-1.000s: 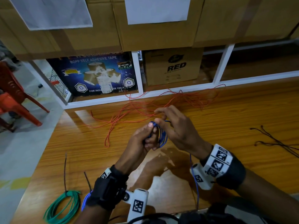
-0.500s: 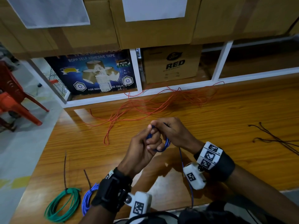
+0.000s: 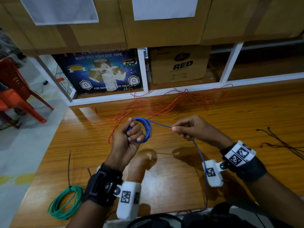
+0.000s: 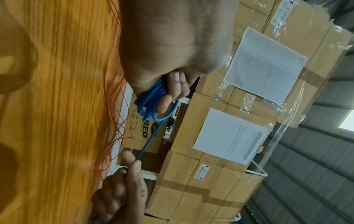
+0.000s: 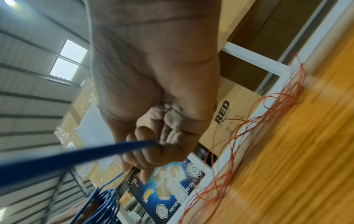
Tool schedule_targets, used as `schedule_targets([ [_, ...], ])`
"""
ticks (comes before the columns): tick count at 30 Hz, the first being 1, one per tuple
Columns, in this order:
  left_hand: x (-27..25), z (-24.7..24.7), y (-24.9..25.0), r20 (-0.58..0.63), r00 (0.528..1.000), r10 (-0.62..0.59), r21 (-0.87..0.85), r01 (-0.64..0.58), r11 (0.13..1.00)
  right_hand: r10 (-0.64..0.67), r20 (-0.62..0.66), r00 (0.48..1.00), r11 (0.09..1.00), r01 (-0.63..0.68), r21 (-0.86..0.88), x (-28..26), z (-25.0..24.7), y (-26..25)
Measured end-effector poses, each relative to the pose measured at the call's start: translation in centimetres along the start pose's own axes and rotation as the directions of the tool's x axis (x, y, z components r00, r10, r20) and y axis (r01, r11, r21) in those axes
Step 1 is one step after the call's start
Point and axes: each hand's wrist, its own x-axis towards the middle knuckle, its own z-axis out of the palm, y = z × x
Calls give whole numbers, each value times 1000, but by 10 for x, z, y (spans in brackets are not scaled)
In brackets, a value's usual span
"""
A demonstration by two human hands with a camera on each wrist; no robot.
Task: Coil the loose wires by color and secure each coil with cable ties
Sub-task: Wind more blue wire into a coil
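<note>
My left hand (image 3: 131, 135) grips a small coil of blue wire (image 3: 148, 129), raised above the wooden table (image 3: 181, 178); the left wrist view shows its fingers curled round the blue loops (image 4: 151, 100). My right hand (image 3: 185, 129) pinches the free blue strand (image 3: 161, 125) to the right of the coil, and the wire's tail (image 3: 203, 163) hangs down past my right wrist. In the right wrist view the blue strand (image 5: 107, 151) runs through that hand's curled fingers (image 5: 145, 145). Loose orange wire (image 3: 164, 104) lies tangled at the back of the table. A green coil (image 3: 65, 203) lies front left.
Thin black cable ties (image 3: 69, 168) lie by the green coil, and dark thin ties or wires (image 3: 283, 142) lie at the right edge. A white shelf frame (image 3: 144, 94) with cardboard boxes (image 3: 179, 65) stands behind the table. A red chair (image 3: 16, 89) stands on the floor at left.
My hands have come apart: the right hand has drawn the blue strand out to the right, and the left hand has turned so the coil stands up and shows as a ring.
</note>
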Motion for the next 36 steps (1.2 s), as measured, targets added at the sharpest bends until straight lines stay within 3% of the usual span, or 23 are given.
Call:
schedule_targets([
  [3,5,5,14,27,998,60,-8,-60,998,28,81,996,998,-24,-51,-1,4,-12],
  [7,16,-1,53,43,978,204,-128,-197,972,54,185,981,995,-68,74,-5,4,-22],
  [11,22,-10,77,-43,955,293,-88,-296,951,30,20,999,996,-31,86,-4,1,-20],
  [13,22,-10,70,-80,948,308,-11,-310,951,-114,-106,988,982,96,-161,-1,6,-16],
  [15,21,-8,56,-99,946,310,64,-305,950,-289,-177,941,883,190,-429,1,15,-9],
  [17,19,-5,45,-105,945,311,111,-299,948,-401,-117,908,743,248,-622,2,25,-1],
  [20,18,-2,32,-85,941,329,221,-304,927,-333,98,938,576,285,-766,0,42,6],
  [24,18,-2,11,-4,924,383,509,-328,796,-323,318,891,503,447,-740,-13,61,-13],
  [29,4,12,-16,116,925,363,718,-331,613,-520,286,805,543,570,-617,-12,64,-44],
  [32,-3,16,-31,120,940,319,736,-299,608,-583,221,782,542,577,-611,-4,59,-47],
  [36,-10,15,-39,140,970,200,697,-240,675,-679,46,733,559,556,-615,6,51,-42],
])
